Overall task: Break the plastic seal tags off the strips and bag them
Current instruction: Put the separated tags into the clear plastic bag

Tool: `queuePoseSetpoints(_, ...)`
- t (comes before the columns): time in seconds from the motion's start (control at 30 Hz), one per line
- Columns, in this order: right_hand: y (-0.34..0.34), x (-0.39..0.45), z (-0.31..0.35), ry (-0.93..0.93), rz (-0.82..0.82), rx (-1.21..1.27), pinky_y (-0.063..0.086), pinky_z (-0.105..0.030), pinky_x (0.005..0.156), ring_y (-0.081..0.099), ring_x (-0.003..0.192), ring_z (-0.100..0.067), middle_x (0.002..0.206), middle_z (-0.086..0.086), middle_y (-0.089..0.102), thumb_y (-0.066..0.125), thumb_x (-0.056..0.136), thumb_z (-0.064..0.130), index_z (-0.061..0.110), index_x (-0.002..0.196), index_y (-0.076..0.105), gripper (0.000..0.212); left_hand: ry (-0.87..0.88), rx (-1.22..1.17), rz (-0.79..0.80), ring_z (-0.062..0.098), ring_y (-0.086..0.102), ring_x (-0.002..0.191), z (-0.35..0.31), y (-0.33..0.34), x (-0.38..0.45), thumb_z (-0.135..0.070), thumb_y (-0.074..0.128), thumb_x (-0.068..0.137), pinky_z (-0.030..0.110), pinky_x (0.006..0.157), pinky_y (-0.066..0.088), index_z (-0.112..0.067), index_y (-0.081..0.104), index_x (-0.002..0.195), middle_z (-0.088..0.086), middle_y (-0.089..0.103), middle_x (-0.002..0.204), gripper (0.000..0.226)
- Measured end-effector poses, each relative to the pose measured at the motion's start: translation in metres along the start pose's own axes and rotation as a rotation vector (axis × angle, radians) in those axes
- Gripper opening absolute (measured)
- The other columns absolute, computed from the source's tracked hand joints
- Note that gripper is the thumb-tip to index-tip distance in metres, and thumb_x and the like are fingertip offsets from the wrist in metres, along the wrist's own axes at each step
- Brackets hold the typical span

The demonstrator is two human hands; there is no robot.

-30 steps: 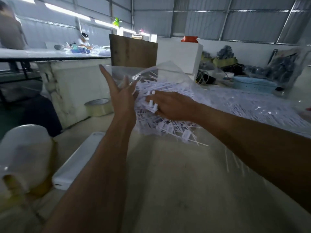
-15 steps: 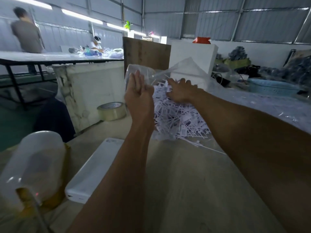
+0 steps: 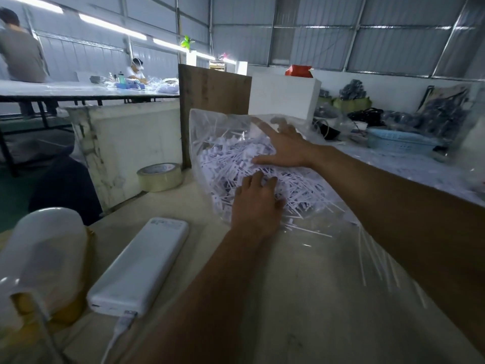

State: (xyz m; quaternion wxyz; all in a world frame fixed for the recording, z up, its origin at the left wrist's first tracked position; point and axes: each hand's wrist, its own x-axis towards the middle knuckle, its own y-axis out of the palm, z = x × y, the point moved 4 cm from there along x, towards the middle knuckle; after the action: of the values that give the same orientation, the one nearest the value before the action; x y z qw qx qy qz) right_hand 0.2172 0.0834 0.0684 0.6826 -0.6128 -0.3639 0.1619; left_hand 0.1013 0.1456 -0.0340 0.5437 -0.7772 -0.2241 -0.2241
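Observation:
A clear plastic bag [image 3: 210, 127] lies on the beige table [image 3: 301, 298], stuffed with a heap of white plastic seal tags [image 3: 231, 158]. My left hand [image 3: 256, 203] rests palm down on the near side of the heap, fingers pressed into the tags. My right hand [image 3: 284, 147] lies flat on top of the bag farther back, fingers spread and straight. A few loose white strips [image 3: 309, 231] stick out at the bag's near edge. Whether my right hand is inside or outside the film I cannot tell.
A white power bank [image 3: 141, 264] with a cable lies at my left, beside a white rounded container [image 3: 44, 256]. A tape roll [image 3: 160, 176] sits behind it. A brown board [image 3: 212, 98], a white box [image 3: 283, 98] and a blue basket [image 3: 396, 141] stand farther back.
The bag has come down from upright to lying on the table. My left hand dropped from its raised, edge-on pose onto the heap, and my right hand spread flat over the top.

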Motion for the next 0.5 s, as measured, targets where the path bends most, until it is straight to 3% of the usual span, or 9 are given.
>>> queuePoseSetpoints(0.1, -0.005, -0.039, 0.019, -0.033, 0.024, 0.017, 0.016, -0.044, 0.122, 0.008, 0.151, -0.034, 0.164, -0.016, 0.009, 0.055, 0.096, 0.051, 0.034, 0.158, 0.011, 0.078, -0.020, 0.044, -0.051, 0.030, 0.033, 0.137, 0.001, -0.001, 0.000, -0.041, 0.060, 0.092, 0.046, 0.110, 0.029, -0.023, 0.046, 0.142, 0.007, 0.039, 0.150, 0.055)
queuePoseSetpoints(0.2, -0.012, -0.126, 0.036, -0.174, -0.100, 0.068, 0.031, -0.039, 0.115, 0.031, 0.143, -0.026, 0.154, -0.010, 0.037, 0.053, 0.102, 0.034, 0.024, 0.150, 0.042, 0.051, -0.021, 0.089, -0.045, 0.029, 0.035, 0.134, 0.000, -0.001, -0.003, -0.043, 0.063, 0.089, 0.046, 0.109, 0.031, -0.024, 0.048, 0.138, 0.006, 0.040, 0.146, 0.055)
queuePoseSetpoints(0.3, -0.026, -0.227, 0.030, -0.284, -0.250, -0.014, 0.044, -0.031, 0.097, 0.051, 0.122, -0.020, 0.135, -0.007, 0.055, 0.052, 0.103, 0.026, 0.016, 0.133, 0.061, 0.033, -0.023, 0.083, -0.080, 0.030, 0.045, 0.123, -0.006, -0.009, -0.004, -0.041, 0.065, 0.088, 0.045, 0.101, 0.040, -0.022, 0.059, 0.126, 0.007, 0.050, 0.133, 0.042)
queuePoseSetpoints(0.4, -0.042, -0.303, -0.013, -0.178, -0.291, -0.070, 0.050, -0.032, 0.086, 0.059, 0.106, -0.020, 0.122, -0.006, 0.063, 0.053, 0.101, 0.021, 0.012, 0.121, 0.069, 0.028, -0.009, -0.077, -0.355, 0.033, 0.059, 0.093, -0.022, -0.035, -0.004, -0.029, 0.055, 0.095, 0.042, 0.077, 0.051, -0.009, 0.071, 0.090, 0.012, 0.063, 0.095, 0.026)
queuePoseSetpoints(0.5, -0.055, -0.348, -0.073, 0.072, -0.269, -0.003, 0.054, -0.043, 0.086, 0.065, 0.101, -0.027, 0.112, -0.007, 0.068, 0.059, 0.096, 0.003, 0.011, 0.111, 0.071, 0.021, 0.145, -0.172, -0.621, 0.028, 0.056, 0.071, -0.059, -0.060, -0.014, -0.018, 0.053, 0.096, 0.037, 0.061, 0.045, -0.008, 0.061, 0.070, 0.009, 0.058, 0.071, 0.030)
